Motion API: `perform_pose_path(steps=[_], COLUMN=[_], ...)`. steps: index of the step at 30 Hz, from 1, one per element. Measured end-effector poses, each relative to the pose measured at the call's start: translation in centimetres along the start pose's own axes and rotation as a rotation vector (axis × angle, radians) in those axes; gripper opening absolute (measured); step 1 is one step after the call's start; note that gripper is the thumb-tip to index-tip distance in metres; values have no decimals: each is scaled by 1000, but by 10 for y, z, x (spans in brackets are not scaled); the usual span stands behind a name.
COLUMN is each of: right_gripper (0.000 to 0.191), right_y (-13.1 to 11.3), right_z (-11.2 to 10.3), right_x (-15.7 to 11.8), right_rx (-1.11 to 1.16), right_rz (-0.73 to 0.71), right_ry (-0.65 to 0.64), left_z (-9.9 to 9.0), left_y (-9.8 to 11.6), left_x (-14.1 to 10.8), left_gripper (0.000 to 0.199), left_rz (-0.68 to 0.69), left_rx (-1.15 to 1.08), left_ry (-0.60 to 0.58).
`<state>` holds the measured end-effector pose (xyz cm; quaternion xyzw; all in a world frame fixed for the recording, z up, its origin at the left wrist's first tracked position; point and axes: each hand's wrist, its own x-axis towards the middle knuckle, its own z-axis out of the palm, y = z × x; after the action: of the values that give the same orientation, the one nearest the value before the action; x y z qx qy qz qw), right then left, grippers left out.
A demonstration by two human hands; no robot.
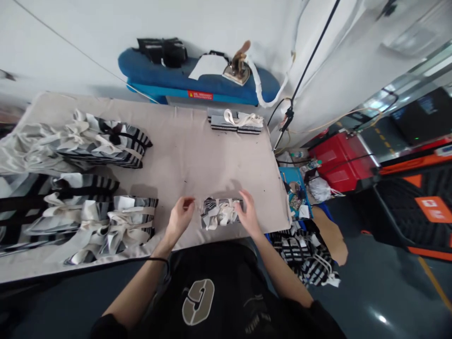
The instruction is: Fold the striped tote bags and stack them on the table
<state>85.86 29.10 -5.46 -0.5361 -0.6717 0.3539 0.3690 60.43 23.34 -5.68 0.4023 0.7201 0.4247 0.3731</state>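
Cloth-covered table [212, 165] below, I seem to be handling 1 tied bundle [219, 214], right hand [248, 215] open at its end, left hand [181, 217] curled, grip unclear; firmer hold likely needs both closer.

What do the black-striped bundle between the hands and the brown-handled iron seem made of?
The striped bundle looks like matte fabric, by its soft layers; its limp cream ties, probably cloth. The iron seems smooth metal at its base, by the silvery sheen; handle unclear.

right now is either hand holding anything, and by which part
The left hand holds nothing visible. The right hand is at the right end of the striped bundle; whether it grips cannot be told.
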Motion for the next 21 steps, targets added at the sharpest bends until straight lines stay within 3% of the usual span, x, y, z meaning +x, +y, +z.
perform_pose_path(steps=[2, 4, 6, 8, 12, 16, 21], right_gripper=[49, 49, 49, 51, 54, 46, 38], right_y=[-2, 1, 10, 22, 41, 44, 42], right_z=[1, 3, 4, 2, -4, -3, 2], right_x=[-6, -9, -11, -11, -9, -2, 4], right_rx=[-76, -123, -147, -147, -70, 27, 36], right_rz=[-121, -132, -117, -111, -104, -52, 3], right_ry=[-94, -162, -201, -221, -227, -195, -194], left_z=[4, 23, 47, 66, 76, 73, 75], left_y=[27, 50, 65, 71, 76, 79, 83], left_x=[-1, -2, -1, 1, 8, 13, 11], left_gripper=[25, 23, 26, 28, 21, 14, 20], left_rz=[201, 335, 416, 443, 415, 344, 314], left_rx=[146, 296, 483, 671, 845, 770, 732], left_ry=[-174, -377, -512, -573, -614, -580, -487])
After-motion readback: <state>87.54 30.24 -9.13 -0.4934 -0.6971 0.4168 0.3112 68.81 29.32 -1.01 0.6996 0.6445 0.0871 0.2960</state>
